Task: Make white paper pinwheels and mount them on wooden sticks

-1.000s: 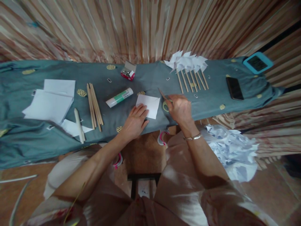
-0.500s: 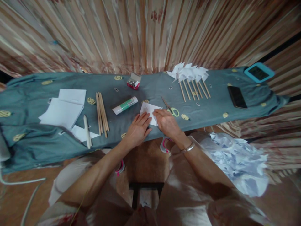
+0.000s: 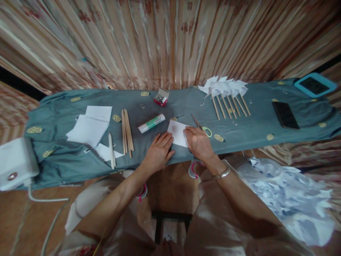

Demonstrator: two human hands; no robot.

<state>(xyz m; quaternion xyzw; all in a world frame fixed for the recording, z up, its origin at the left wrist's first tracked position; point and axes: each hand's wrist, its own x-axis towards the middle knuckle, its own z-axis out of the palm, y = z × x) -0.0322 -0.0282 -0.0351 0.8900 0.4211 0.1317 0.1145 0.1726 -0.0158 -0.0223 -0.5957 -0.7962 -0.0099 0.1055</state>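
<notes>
A small square of white paper lies on the cloth in front of me, between my hands. My left hand rests flat with fingers stretched, its fingertips touching the paper's left edge. At the right edge, my right hand is closed with curled fingers, gripping the paper there; its fingertips are partly hidden. Scissors with yellow-green handles lie just beyond my right hand. A green-and-white glue stick lies beyond my left hand.
Wooden sticks, a white pen and white paper sheets lie left. Paper pinwheels on sticks, a phone and a blue-framed device are right. A red box stands behind; a bag of paper scraps sits low right.
The view has swung left, showing more of a white box at the left. My right hand has shifted toward the paper's right edge, leaving more paper uncovered. My left hand stays on the left side.
</notes>
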